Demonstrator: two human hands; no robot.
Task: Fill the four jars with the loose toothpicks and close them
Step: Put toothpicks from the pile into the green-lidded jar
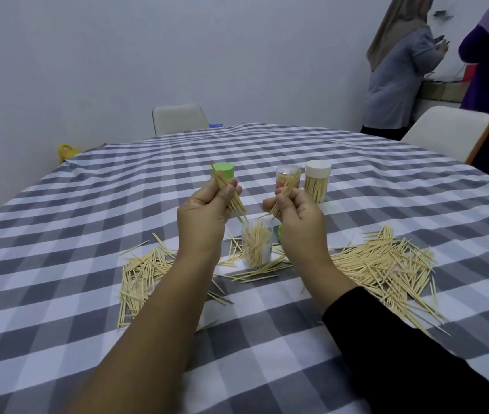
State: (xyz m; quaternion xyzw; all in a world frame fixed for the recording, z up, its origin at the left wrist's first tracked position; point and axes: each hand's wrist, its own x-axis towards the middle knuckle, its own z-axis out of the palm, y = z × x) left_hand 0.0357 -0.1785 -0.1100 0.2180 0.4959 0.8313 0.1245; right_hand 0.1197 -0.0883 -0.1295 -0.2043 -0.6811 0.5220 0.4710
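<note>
Head view: round desk under a grey-and-white checked cloth. Left hand raised above the desk, fingers curled round a bundle of toothpicks that slants down and to the right, lower tips over the mouth of the open jar. Right hand raised beside it, apart from the left, pinching a second, smaller bundle that slants up to the right. The open jar is clear, upright, no lid, partly filled with toothpicks standing at mixed angles; it sits on the desk below and between the two hands. A green lid shows just right of that jar, mostly hidden behind the right wrist. Farther back: a jar with a green lid behind the left hand's fingers, its body hidden; a clear jar with something red low inside, partly behind the right hand's bundle, cannot tell if it has a lid; just right of it and touching or nearly so, a jar with a white lid, closed and full of toothpicks. Loose toothpicks on the cloth: one pile at left, a bigger pile at right, scattered ones around the base of the open jar. Right forearm in a black sleeve, left forearm bare. Two white chairs at the far edge, a yellow object on the floor at left, two standing people at far right by the wall.
</note>
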